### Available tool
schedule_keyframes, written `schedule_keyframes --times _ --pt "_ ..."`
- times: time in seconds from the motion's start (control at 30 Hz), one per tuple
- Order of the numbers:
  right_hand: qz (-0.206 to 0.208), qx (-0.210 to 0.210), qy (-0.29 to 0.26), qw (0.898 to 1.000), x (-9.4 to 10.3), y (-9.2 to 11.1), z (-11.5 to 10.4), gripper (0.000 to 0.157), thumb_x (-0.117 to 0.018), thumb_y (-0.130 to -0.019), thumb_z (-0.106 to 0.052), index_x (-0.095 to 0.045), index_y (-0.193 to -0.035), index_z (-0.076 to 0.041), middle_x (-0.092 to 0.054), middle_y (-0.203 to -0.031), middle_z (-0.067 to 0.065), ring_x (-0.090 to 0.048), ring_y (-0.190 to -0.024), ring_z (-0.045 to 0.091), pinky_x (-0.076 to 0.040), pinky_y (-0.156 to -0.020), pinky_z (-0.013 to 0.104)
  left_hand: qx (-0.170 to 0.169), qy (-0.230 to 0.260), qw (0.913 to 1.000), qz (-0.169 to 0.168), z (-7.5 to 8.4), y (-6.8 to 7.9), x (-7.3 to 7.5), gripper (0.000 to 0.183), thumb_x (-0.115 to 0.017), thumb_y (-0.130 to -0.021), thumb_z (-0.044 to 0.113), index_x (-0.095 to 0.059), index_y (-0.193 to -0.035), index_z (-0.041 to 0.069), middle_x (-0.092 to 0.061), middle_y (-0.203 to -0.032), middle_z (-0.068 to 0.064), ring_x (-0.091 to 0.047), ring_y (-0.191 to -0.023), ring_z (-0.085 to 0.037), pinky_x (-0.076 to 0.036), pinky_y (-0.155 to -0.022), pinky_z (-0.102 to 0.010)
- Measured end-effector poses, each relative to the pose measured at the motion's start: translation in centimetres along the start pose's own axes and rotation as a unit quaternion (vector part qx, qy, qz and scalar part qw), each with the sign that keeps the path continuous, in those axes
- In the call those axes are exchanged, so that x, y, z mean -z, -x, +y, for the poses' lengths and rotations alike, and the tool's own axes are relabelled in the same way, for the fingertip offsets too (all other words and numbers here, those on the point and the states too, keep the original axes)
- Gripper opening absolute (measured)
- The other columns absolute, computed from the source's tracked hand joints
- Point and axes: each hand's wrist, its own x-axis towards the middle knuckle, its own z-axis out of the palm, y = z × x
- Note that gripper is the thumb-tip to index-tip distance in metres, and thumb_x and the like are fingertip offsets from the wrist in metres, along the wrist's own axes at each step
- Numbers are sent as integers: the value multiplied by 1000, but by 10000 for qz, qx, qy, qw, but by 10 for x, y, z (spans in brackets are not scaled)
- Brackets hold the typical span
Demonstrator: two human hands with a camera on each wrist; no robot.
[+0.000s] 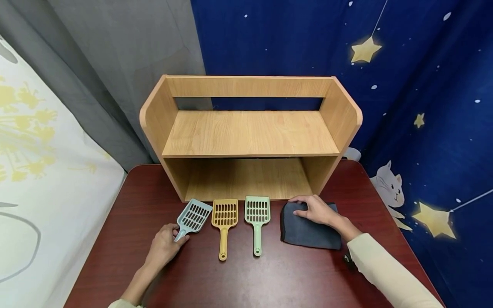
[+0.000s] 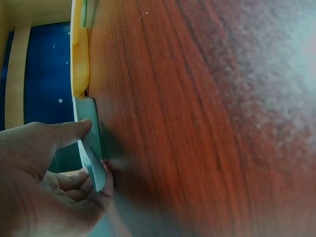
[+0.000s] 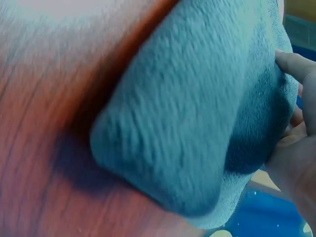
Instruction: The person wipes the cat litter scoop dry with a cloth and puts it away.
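Toward the left of the table, my left hand [image 1: 163, 244] pinches the handle of a pale blue litter scoop [image 1: 185, 224], thumb on one side and fingers on the other. The scoop lies tilted, its slotted head pointing to the shelf. In the left wrist view its handle [image 2: 94, 165] sits between thumb and fingers. My right hand [image 1: 319, 210] holds the far edge of a folded dark grey cloth [image 1: 308, 233]. In the right wrist view the thumb [image 3: 294, 65] presses on the cloth; the other fingers are partly hidden behind it.
Beside the blue scoop lie a yellow litter scoop [image 1: 223, 239] and a green litter scoop [image 1: 257, 237], handles toward me. Behind them stands a two-level wooden shelf [image 1: 250, 132] on the dark red table [image 1: 239, 282]. Curtains [image 1: 277, 38] hang around the back and sides.
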Motion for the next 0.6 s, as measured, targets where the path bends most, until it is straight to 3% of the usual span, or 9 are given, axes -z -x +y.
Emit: schedule_keyframes --times 0.33,0.6 --pt "178 85 -522 9984 21 6 -5 40 -84 -92 -9 -73 -130 -10 -78 -109 1 -73 -97 15 -57 -85 34 -331 88 9994 -20 -15 1 8 28 -80 -94 9 -69 -112 -9 -72 -95 -15 -67 -84 -28 -53 -77 -51" --pt "353 379 -1153 9920 38 13 -6 47 -82 -90 0 -67 -135 -4 -79 -111 6 -77 -96 21 -56 -81 25 -764 129 9969 118 -7 -4 21 24 -82 -91 6 -71 -109 -6 -71 -89 -9 -66 -81 -24 -53 -73 -48"
